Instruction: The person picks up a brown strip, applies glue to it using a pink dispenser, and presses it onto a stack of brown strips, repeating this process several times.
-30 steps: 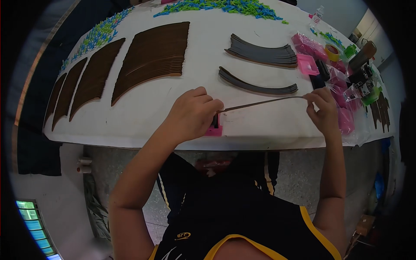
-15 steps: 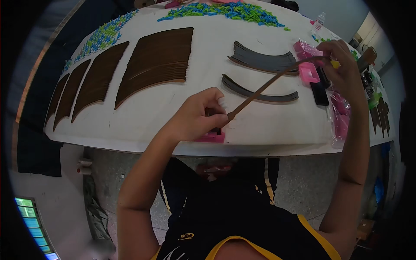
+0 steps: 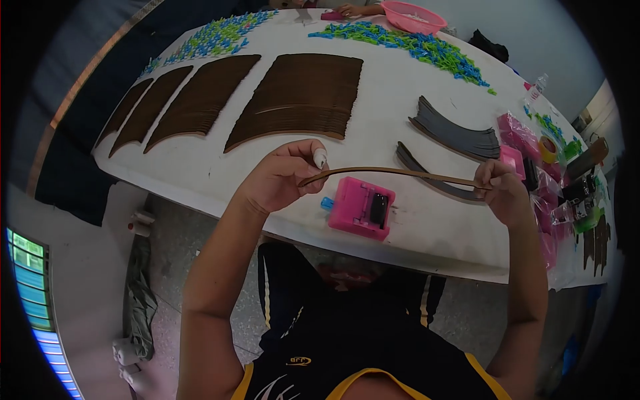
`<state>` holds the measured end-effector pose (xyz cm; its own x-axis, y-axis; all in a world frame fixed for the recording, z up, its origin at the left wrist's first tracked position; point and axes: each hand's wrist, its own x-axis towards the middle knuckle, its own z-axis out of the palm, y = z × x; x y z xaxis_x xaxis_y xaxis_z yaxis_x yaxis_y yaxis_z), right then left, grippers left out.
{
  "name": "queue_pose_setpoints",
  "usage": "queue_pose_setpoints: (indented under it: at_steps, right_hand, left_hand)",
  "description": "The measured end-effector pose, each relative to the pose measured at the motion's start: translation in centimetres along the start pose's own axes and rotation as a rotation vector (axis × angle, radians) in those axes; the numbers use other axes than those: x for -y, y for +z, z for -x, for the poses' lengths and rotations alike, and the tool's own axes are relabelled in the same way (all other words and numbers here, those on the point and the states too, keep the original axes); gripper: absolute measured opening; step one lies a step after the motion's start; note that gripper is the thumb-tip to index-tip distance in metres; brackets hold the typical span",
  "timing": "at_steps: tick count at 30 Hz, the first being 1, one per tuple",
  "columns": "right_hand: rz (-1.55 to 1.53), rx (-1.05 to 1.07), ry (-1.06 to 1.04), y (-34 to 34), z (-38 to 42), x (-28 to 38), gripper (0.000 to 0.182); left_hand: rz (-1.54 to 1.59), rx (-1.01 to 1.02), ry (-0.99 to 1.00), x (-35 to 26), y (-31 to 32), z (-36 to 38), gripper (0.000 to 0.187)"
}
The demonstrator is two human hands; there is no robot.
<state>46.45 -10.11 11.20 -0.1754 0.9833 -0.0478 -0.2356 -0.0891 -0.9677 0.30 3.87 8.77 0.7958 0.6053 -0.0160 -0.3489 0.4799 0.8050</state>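
A thin, curved brown strip [image 3: 393, 171] stretches between my two hands above the front of the table, its middle bowed upward. My left hand [image 3: 283, 177] is closed on its left end, with something white on one fingertip. The other end is pinched in my right hand [image 3: 505, 195]. Below the strip sits a pink block-shaped device [image 3: 345, 212] with a black part on top and a small blue piece at its left side. Just behind the strip lies a small stack of curved dark strips [image 3: 410, 160], partly covered by my right hand.
Fanned brown strips [image 3: 300, 93] lie in several groups at left and centre. Grey strips [image 3: 457, 130] rest at right. Blue and green pieces [image 3: 413, 47] are heaped at the back beside a pink basket [image 3: 413, 19] and another person's hand [image 3: 348, 10]. Pink packages [image 3: 519, 137] line the right.
My right hand has come down and toward me, bringing the strip from a steep slant to nearly level. The view has shifted, and the pink device now shows fully.
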Motion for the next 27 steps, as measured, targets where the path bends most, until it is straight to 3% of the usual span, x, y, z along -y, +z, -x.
queue_pose_setpoints:
  at_steps: [3, 9, 11, 21, 27]
  right_hand:
    - [-0.264, 0.036, -0.058, 2.1, -0.5, -1.2, 0.023]
    - [-0.461, 0.012, -0.234, 5.3, -2.6, -4.7, 0.030]
    - [-0.432, -0.013, -0.268, 6.1, -3.8, -5.4, 0.031]
    - [-0.382, -0.029, -0.295, 10.1, -8.8, -6.8, 0.020]
    - [-0.252, -0.039, -0.218, 12.1, -11.0, -6.6, 0.014]
  left_hand:
    - [0.012, -0.019, 0.029, -0.1, -1.1, 1.1, 0.012]
    - [0.162, 0.057, 0.098, 0.6, -3.5, 3.0, 0.012]
    - [0.199, -0.039, 0.157, 0.7, -3.9, 3.9, 0.014]
    - [0.269, -0.045, 0.234, 1.1, -6.4, 6.6, 0.014]
    - [0.609, -0.141, 0.489, 3.1, -7.7, 7.1, 0.016]
